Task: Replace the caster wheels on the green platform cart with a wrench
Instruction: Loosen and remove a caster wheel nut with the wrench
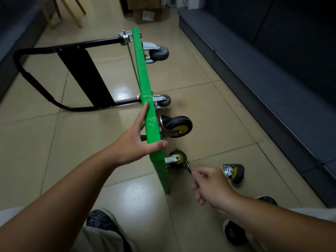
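left hand: thumb hooked, fingers straight | right hand: fingers curled, seemingly gripping

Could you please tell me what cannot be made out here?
Head view:
- Steel wrench: handle hidden in the grip of the right hand; its hold at the near yellow-hubbed caster wheel too small.
- Green platform cart: underside seen edge-on.
- Brown cardboard boxes: cut by top edge.
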A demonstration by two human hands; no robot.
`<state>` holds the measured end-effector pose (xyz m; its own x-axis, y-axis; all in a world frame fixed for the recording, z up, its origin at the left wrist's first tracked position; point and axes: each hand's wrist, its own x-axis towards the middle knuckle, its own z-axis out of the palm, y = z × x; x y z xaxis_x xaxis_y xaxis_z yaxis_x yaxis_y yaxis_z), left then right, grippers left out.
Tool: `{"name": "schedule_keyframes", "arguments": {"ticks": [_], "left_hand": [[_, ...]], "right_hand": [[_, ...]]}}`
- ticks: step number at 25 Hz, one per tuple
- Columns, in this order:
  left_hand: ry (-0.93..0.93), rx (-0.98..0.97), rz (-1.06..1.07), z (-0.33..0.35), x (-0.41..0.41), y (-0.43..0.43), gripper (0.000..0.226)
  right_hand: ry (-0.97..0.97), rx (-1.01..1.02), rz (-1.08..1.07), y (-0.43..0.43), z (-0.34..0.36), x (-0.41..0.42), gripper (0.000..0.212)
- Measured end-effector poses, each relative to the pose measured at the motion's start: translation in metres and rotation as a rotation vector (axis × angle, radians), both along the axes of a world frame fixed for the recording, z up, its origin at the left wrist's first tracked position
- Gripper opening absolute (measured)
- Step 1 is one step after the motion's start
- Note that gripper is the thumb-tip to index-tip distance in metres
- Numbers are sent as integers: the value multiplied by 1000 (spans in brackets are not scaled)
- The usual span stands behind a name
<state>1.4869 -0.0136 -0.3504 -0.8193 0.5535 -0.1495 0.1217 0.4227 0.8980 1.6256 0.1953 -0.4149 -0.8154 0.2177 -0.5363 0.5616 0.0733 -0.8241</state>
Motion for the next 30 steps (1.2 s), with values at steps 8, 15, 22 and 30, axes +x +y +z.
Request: {"name": "schedule_keyframes", "arguments": {"ticks": [8, 15, 22, 30], "left_hand": [[18, 9, 15, 2, 2, 0, 120], [-10, 37, 0, 0, 1, -8, 124], [3, 21, -3, -3, -3, -5, 126], [15, 11, -8, -1, -2, -2, 127]], "right_hand": [[163, -248, -29, -43, 63, -59, 23], [253, -266, 165, -36, 49, -55, 34], [684, 288, 178, -44, -34, -61, 46], [197, 96, -26, -21, -17, -34, 34]]}}
